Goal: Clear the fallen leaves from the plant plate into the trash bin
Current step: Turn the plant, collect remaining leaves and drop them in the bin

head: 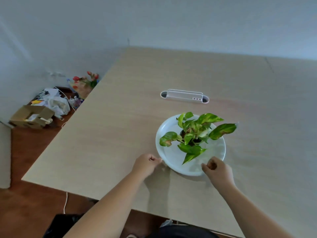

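Observation:
A white round plate (169, 156) lies on the table with a small potted plant (193, 134) of green and yellow leaves at its middle. My left hand (147, 163) pinches the plate's left near rim between thumb and fingers. My right hand (217, 170) hovers over the plate's near rim with its fingers curled around something small and brown, which looks like a fallen leaf (212, 164). A dark bin with a black bag (61, 225) stands on the floor below the table's near left edge, partly hidden by my left forearm.
The light wooden table (120, 126) runs back to the wall. A white desk organiser (184, 96) sits behind the plate. On the floor at the left are a cardboard box (30, 116), crumpled bags, a flower bouquet (85, 83) and a white cable.

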